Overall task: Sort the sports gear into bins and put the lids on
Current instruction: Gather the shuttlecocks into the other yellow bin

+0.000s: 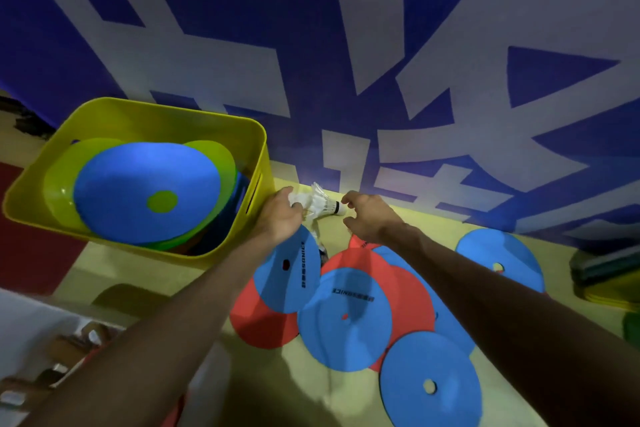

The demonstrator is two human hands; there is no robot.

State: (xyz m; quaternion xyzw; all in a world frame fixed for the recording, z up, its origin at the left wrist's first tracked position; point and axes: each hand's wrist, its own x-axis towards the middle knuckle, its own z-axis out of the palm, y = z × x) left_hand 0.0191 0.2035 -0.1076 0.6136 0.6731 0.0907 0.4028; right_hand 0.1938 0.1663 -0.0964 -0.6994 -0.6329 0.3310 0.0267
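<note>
One yellow bin (239, 135) is seen, one white shuttlecock (323, 203), and about eight loose flat discs (343, 319) on the floor.

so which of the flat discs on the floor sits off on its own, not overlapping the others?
The blue flat disc far right by the banner wall. The other red and blue discs overlap in one pile below the hands.

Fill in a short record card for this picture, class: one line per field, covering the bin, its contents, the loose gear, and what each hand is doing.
Bin: yellow bin, open, no lid on
In bin: blue disc atop green ones
Loose gear: blue and red discs overlapping on the floor
Left hand: gripping white shuttlecock feathers
Right hand: fingers curled beside the cork end, contact unclear
Shuttlecock: lying sideways between the hands
Backdrop: blue and white banner
</note>
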